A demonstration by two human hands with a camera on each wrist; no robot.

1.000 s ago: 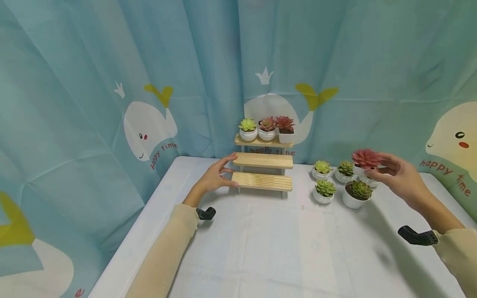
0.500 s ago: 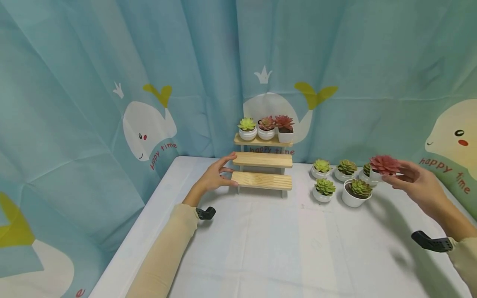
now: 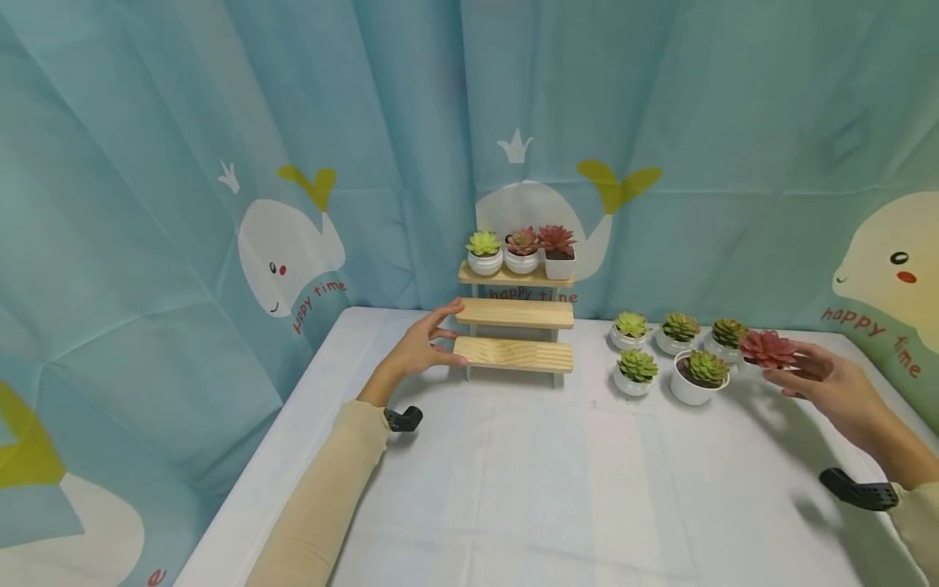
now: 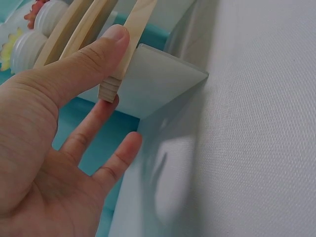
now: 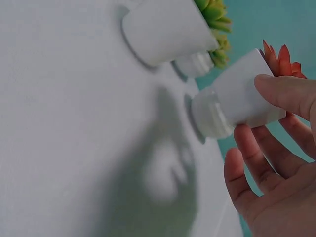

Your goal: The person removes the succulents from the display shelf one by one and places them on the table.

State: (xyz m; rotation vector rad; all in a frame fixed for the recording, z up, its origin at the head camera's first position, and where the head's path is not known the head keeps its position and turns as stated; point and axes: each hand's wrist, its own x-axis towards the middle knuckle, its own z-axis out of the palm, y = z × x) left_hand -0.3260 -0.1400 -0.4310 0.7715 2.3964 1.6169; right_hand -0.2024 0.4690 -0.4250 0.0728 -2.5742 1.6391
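My left hand (image 3: 418, 346) grips the left end of a three-tier wooden plant stand (image 3: 513, 354). In the left wrist view its thumb lies on a plank (image 4: 139, 22), one fingertip is at that plank's end, and other fingers are spread. At the right, my right hand (image 3: 844, 391) holds a red succulent (image 3: 767, 349) by its white pot (image 5: 242, 89), thumb on one side and fingers on the other. In the right wrist view this pot is above the table, overlapping a round white pot (image 5: 210, 113) behind it.
On the top tier stand a light green succulent (image 3: 484, 244) and two red ones, one in a square pot (image 3: 560, 266). Several green succulents in white pots, one larger (image 3: 693, 390), stand on the white table (image 3: 513, 489) right of the stand. A blue curtain (image 3: 411, 98) hangs behind.
My right hand has carried the red succulent to the right and lower, away from the green ones, uncovering the pot at the back right. My left hand stays on the stand.
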